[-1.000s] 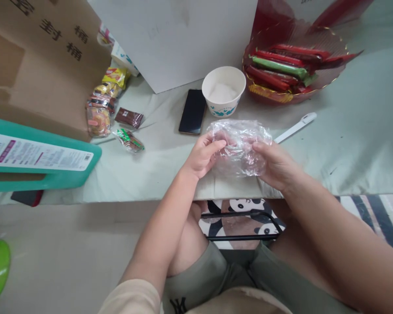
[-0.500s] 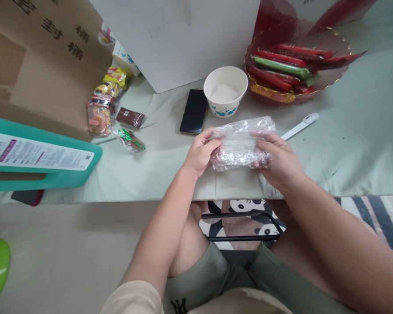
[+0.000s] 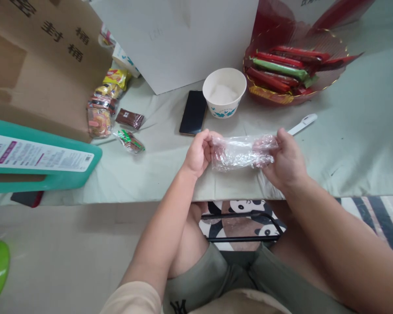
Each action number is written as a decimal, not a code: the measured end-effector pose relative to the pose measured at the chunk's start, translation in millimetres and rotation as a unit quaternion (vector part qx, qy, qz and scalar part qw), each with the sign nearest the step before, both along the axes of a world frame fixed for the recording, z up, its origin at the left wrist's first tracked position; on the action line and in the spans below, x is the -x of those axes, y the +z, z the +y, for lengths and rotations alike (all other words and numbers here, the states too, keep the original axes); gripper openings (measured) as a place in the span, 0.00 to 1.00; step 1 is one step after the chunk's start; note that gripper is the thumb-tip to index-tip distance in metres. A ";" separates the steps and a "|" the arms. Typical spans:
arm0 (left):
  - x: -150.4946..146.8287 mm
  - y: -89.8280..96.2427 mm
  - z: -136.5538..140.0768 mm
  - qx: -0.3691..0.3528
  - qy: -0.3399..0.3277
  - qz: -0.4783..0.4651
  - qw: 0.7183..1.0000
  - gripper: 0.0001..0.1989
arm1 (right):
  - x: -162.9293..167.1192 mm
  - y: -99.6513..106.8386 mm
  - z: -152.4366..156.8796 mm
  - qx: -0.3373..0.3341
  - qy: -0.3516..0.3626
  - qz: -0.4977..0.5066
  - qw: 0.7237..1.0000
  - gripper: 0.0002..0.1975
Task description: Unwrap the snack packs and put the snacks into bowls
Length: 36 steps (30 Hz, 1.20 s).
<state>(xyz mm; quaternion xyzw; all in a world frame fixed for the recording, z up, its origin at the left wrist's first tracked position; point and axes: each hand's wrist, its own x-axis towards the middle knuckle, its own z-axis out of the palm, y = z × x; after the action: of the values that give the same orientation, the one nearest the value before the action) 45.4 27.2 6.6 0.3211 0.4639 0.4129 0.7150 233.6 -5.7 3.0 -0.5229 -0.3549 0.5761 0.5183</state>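
Note:
A crinkled sheet of clear plastic wrap (image 3: 237, 155) is stretched between my two hands, just above the table's front part. My left hand (image 3: 199, 152) grips its left end with thumb and fingers closed. At the other end my right hand (image 3: 284, 159) is closed on the wrap, some fingers showing through the plastic. Behind the wrap stands a white paper cup (image 3: 224, 93) with a blue leaf print and something white inside. A black phone (image 3: 193, 112) lies flat beside the cup. To the right, a white plastic handle (image 3: 303, 124) lies on the cloth, partly hidden by my right hand.
A gold-rimmed bowl (image 3: 296, 98) holds red and green packets. Wrapped snacks (image 3: 100, 120) lie at the left near a cardboard box (image 3: 52, 78) and a teal panel (image 3: 68, 181). A large white box (image 3: 183, 43) stands behind. The table edge runs just in front of me.
The plastic wrap has folded over and become narrower front to back. My right thumb has moved up and outward; both hands stay at the wrap's ends.

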 end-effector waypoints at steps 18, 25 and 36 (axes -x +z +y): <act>-2.1 -6.5 -2.1 -0.120 0.024 0.052 0.991 0.13 | -2.6 -1.3 -0.2 0.038 -0.032 0.095 0.994 0.20; -1.2 -6.5 -3.6 -0.105 -0.056 0.034 0.992 0.24 | -2.4 -14.6 -1.6 -0.012 -0.079 0.015 0.997 0.27; -1.9 -6.4 -6.1 -0.068 -0.152 0.056 0.985 0.16 | 2.1 -0.6 -7.8 -0.001 0.030 0.015 0.999 0.34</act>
<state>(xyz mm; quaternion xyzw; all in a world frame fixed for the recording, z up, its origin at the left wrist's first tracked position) 47.3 21.1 0.2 0.4578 0.4198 0.3113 0.7192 231.6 -13.5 2.5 -0.5032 -0.3632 0.5986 0.5066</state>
